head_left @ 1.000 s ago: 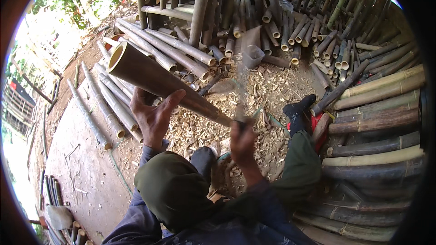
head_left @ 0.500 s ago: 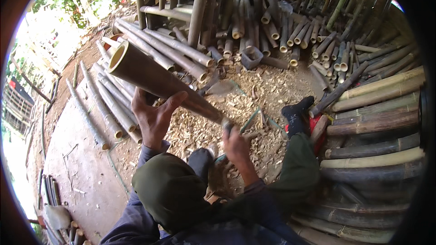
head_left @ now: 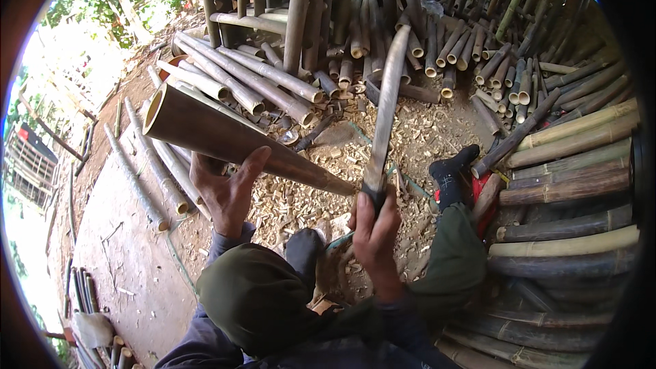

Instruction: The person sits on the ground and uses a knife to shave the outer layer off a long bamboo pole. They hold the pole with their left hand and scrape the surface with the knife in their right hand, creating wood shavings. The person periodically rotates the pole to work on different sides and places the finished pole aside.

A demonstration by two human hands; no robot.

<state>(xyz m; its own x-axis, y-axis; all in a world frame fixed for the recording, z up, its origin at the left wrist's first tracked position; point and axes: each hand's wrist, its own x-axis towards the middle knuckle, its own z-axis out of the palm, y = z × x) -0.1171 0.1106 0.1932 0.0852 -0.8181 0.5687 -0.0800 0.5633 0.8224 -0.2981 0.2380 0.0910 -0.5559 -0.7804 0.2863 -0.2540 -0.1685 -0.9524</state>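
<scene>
My left hand point(head_left: 225, 191) is closed around the underside of a dark bamboo tube point(head_left: 253, 143). The tube slants from its wide, hollow end at upper left down to its far tip, close to my right hand. That right hand point(head_left: 376, 232) grips the black handle of a machete point(head_left: 387, 113). Its long, worn blade points up and away from me, just to the right of the tube's lower tip. Whether the blade touches the tube there, I cannot tell. Pale wood chips point(head_left: 321, 147) cover the ground beneath both hands.
Bent around my right side is a stack of thick bamboo poles point(head_left: 567, 188). Cut tubes point(head_left: 458, 48) are heaped at the back, beside a bamboo frame point(head_left: 256, 20). More poles point(head_left: 253, 75) lie at left. My olive-clad knee point(head_left: 253, 294) and dark-socked right foot point(head_left: 451, 174) flank the work.
My right hand has moved right and slightly down, and the machete now stands upright with its blade in plain sight. The tube's wide end has shifted left and down.
</scene>
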